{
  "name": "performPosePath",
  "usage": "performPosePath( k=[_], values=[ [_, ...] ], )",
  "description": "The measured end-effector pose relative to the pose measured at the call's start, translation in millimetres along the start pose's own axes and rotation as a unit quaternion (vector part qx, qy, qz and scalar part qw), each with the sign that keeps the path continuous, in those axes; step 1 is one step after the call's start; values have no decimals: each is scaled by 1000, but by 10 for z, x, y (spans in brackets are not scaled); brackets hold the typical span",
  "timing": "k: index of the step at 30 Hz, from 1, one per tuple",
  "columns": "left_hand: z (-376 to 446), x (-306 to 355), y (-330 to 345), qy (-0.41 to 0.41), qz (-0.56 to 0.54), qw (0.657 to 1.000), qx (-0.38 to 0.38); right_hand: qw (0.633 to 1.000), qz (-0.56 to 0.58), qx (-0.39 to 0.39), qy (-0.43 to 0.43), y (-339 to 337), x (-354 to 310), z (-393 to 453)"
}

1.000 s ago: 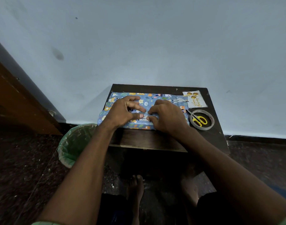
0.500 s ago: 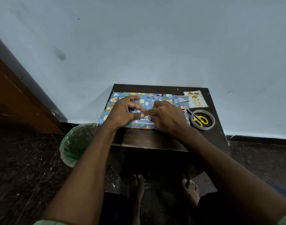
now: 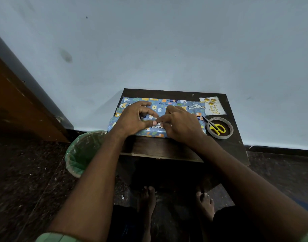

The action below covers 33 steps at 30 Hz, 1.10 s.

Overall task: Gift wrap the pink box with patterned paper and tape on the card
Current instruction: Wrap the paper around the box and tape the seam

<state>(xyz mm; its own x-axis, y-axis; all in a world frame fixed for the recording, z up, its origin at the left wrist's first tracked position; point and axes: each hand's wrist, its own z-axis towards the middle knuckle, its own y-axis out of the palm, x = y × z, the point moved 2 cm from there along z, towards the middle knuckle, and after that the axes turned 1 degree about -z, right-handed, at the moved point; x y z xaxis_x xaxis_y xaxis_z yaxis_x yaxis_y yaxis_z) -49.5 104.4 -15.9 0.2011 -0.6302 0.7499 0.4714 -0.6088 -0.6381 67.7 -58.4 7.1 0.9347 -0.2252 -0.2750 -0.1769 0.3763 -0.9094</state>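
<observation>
Head cam: both hands, left hand (image 3: 132,119) and right hand (image 3: 181,124), pinch the patterned paper (image 3: 160,105) seam, so I'd pull it snug before taping.

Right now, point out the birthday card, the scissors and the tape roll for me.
birthday card (image 3: 213,105), head view, on the middle of its white face.
scissors (image 3: 217,129), head view, on the yellow handles.
tape roll (image 3: 230,127), head view, on the right side of its ring.
</observation>
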Motion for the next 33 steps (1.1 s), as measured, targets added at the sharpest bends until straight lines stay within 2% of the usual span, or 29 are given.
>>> performPosePath(
  k=[5,8,11,21,26,33],
  values=[
    [47,-42,5,-5,-4,1000,7,1000,1,10,-4,29,10,-28],
    [87,-64,44,-28,-21,998,46,1000,0,12,0,31,15,-25],
    [117,-35,109,-10,-1,997,73,1000,-1,10,-2,27,13,-18],
    [129,-21,82,-33,1,997,64,1000,-5,20,-11,54,31,-28],
    [185,-9,141,-68,-15,989,129,1000,-1,19,-12,69,61,-32],
    [210,42,188,-99,-12,984,146,998,32,32,51,87,46,-41]
  ],
)
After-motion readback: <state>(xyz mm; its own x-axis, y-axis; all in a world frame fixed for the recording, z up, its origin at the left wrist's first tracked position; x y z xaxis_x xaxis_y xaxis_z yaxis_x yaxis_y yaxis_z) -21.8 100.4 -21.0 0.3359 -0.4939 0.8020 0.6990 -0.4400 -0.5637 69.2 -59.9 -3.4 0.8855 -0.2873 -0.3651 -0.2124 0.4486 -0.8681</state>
